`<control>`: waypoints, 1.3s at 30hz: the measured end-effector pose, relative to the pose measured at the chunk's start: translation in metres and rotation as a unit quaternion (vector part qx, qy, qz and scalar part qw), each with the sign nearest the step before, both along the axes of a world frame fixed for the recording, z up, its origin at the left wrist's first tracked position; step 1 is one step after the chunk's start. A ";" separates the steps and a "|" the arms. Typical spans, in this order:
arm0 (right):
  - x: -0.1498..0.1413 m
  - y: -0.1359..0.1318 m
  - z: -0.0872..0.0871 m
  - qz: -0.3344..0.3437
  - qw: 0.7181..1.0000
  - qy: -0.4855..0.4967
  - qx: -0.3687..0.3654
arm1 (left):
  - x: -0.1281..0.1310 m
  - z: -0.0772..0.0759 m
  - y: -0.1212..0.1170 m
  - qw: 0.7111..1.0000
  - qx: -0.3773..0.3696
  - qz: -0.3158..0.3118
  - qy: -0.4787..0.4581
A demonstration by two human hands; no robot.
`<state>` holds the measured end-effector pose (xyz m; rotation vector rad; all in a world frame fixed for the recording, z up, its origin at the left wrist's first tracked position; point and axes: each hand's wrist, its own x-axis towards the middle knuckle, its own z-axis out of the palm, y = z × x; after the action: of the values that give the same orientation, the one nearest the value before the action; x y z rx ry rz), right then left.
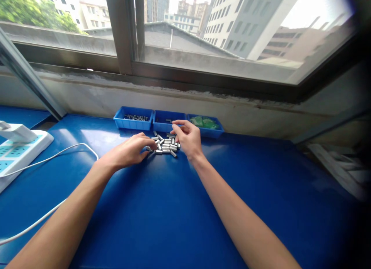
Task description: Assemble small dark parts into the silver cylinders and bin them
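A loose pile of short silvery metal standoffs point(166, 147) lies on the blue table. My left hand point(131, 149) is at the pile's left edge, its fingers curled and its thumb close to one metal standoff point(149, 149) between them. Over the right side of the pile is my right hand point(188, 137), thumb and index finger brought together in a pinch in front of the middle blue bin point(164, 126). Whatever is in that pinch is too small to make out. A few dark metal pieces show inside the middle bin.
Left of the middle bin, a blue bin point(133, 124) holds small metal screw-like parts. The right blue bin point(213, 133) holds green packets point(204, 122). A white power strip point(43, 139) and white cable point(72, 146) lie at left. Behind runs the window wall point(95, 89).
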<state>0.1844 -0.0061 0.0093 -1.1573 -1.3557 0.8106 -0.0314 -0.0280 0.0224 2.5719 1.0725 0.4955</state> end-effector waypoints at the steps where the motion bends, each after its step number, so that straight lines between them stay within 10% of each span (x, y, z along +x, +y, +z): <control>1: 0.001 -0.008 -0.002 0.012 1.000 0.006 -0.003 | 0.000 -0.002 0.001 1.000 0.003 0.006 0.000; 11: 0.002 -0.033 -0.013 0.044 0.999 0.019 -0.019 | 0.003 0.001 -0.002 1.000 -0.017 -0.001 0.006; 27: -0.002 -0.034 -0.013 0.185 0.979 0.069 -0.045 | 0.034 0.001 -0.013 0.947 0.018 0.050 -0.316; 39: 0.006 -0.029 -0.014 0.190 0.970 0.111 -0.105 | 0.035 -0.002 -0.012 0.956 0.057 0.044 -0.284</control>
<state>0.1900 -0.0352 -0.0050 -0.9414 -1.3430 1.3464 0.0032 -0.0396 0.0203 2.2454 0.9639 1.2560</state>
